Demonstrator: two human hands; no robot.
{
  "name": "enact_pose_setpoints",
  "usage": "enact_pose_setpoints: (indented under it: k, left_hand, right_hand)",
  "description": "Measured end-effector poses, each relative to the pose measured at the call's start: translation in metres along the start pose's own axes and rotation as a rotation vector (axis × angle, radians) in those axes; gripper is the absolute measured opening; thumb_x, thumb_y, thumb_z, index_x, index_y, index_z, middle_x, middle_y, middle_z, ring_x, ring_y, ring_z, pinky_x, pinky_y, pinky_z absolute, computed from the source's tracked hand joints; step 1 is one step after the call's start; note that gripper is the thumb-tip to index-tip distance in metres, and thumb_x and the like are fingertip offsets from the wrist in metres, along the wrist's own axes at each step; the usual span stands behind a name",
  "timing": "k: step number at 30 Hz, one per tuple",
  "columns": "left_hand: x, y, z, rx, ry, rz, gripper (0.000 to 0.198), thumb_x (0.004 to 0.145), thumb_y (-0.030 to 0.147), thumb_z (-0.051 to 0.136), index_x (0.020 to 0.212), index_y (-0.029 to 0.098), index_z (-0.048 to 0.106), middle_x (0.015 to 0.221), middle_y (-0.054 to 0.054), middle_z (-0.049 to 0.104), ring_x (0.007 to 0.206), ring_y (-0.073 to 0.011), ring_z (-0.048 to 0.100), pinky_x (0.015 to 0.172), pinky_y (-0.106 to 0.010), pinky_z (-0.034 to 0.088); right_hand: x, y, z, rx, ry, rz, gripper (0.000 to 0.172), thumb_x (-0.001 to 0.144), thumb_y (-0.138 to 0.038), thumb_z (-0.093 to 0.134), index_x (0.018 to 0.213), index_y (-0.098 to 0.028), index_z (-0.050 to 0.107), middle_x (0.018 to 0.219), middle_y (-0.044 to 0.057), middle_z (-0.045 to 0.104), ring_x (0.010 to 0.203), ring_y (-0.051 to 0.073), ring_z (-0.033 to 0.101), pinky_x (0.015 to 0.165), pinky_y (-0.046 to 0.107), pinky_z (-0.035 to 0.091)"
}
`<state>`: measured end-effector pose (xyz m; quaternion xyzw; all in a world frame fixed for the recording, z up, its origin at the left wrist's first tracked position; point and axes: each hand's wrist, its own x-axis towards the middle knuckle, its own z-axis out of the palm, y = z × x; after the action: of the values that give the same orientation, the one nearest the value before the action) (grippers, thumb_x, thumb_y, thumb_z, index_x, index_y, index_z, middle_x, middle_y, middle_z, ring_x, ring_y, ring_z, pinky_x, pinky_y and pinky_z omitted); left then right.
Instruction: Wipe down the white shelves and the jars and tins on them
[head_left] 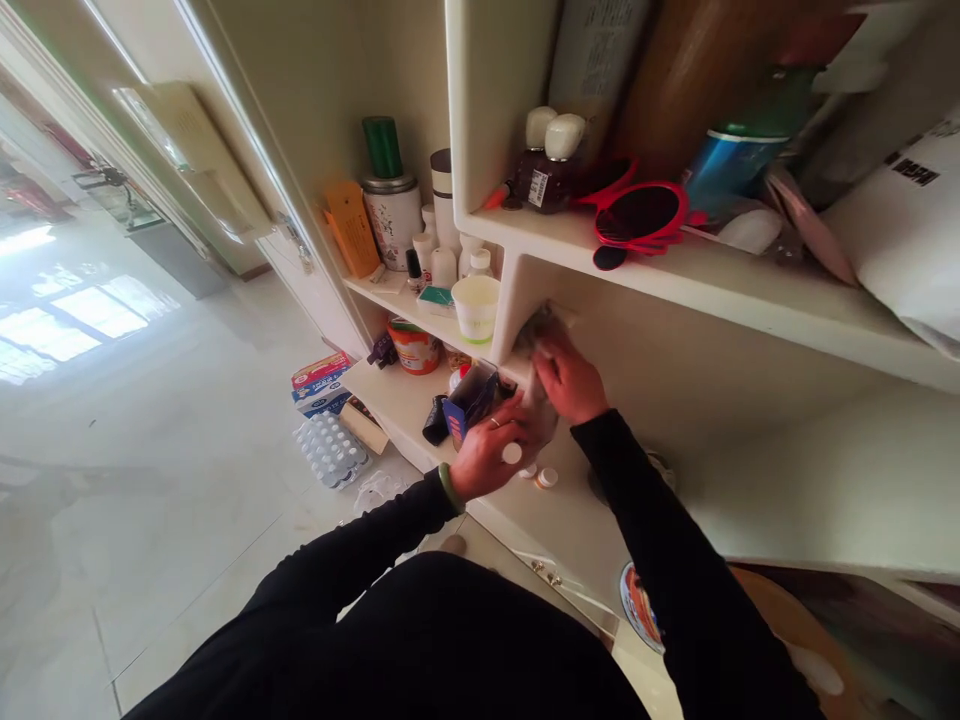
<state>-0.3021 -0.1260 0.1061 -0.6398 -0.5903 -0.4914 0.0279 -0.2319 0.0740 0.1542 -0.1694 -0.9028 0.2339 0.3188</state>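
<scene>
1. Shelving (750,292), pale, several levels; both hands at work in its middle.
2. Right hand (576,380): reaches into the cubby; fingers bunched narrow at a greyish item (534,326). Blurred; cannot tell whether it is gripped.
3. Greyish item: inside the cubby, near its left wall, at the right fingertips.
4. Left hand (486,458): lower, over the bottom shelf (574,525), fingers partly curled. White disc (511,453) shows against the hand; grip cannot be told.
5. Beside left hand: dark blue box (465,405), black bottle (435,422).
6. Small white-lidded bottle (547,478): on the bottom shelf, near left hand.
7. Above: white tub (476,308), left of the cubby; red sunglasses (643,218) on the upper shelf.
</scene>
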Motion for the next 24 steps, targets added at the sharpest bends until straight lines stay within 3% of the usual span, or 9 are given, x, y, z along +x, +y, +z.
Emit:
enact_pose_setpoints:
  k: [4,7,12,17,20,24]
  left_hand:
    - [-0.001,0.001,-0.005,-0.019,-0.054,-0.016,0.014,0.092,0.006,0.070,0.092,0.020,0.071,0.124,-0.013,0.079,0.154,-0.0315,0.061,0.123,-0.047,0.057]
    - [-0.001,0.001,-0.006,-0.005,-0.118,-0.051,0.016,0.090,0.005,0.072,0.090,0.020,0.072,0.126,-0.013,0.079,0.154,-0.0316,0.060,0.125,-0.048,0.055]
    - [-0.002,-0.004,-0.004,0.022,-0.187,-0.073,0.016,0.088,0.007,0.072,0.089,0.022,0.073,0.117,-0.009,0.080,0.145,-0.0294,0.068,0.128,-0.052,0.052]
    - [-0.009,-0.013,0.005,-0.001,-0.207,0.007,0.010,0.090,0.011,0.071,0.090,0.020,0.074,0.108,-0.011,0.081,0.105,-0.0241,0.080,0.104,-0.044,0.064]
    - [-0.011,-0.015,0.006,0.033,-0.234,0.004,0.010,0.087,0.011,0.072,0.091,0.020,0.075,0.100,-0.010,0.081,0.104,-0.0259,0.078,0.099,-0.043,0.065]
    - [-0.007,-0.013,-0.002,0.080,-0.268,-0.011,0.015,0.084,0.008,0.073,0.091,0.022,0.076,0.104,-0.010,0.081,0.118,-0.0290,0.077,0.115,-0.051,0.059]
  right_hand:
    - [0.054,0.034,-0.005,-0.122,0.026,0.171,0.048,0.106,-0.045,0.044,0.139,-0.019,0.068,0.152,0.019,0.067,0.131,0.035,0.069,0.111,0.054,0.059]
    - [0.066,0.038,-0.001,-0.159,0.027,0.248,0.046,0.104,-0.041,0.047,0.139,-0.020,0.068,0.156,0.019,0.062,0.133,0.037,0.067,0.112,0.057,0.058]
    - [0.021,0.006,0.010,-0.035,0.048,0.163,0.042,0.103,-0.043,0.049,0.135,-0.023,0.067,0.156,0.016,0.062,0.140,0.035,0.063,0.117,0.053,0.056]
    - [-0.023,-0.032,0.007,0.108,0.004,-0.006,0.042,0.102,-0.041,0.051,0.135,-0.023,0.069,0.147,0.015,0.069,0.140,0.032,0.064,0.122,0.049,0.053]
    - [-0.031,-0.046,-0.005,0.178,-0.066,-0.047,0.036,0.099,-0.036,0.054,0.128,-0.026,0.073,0.145,0.012,0.071,0.136,0.030,0.067,0.120,0.047,0.055]
    - [-0.045,-0.047,-0.028,0.336,-0.158,-0.021,0.030,0.098,-0.037,0.059,0.120,-0.027,0.077,0.138,0.007,0.075,0.130,0.028,0.070,0.117,0.045,0.055]
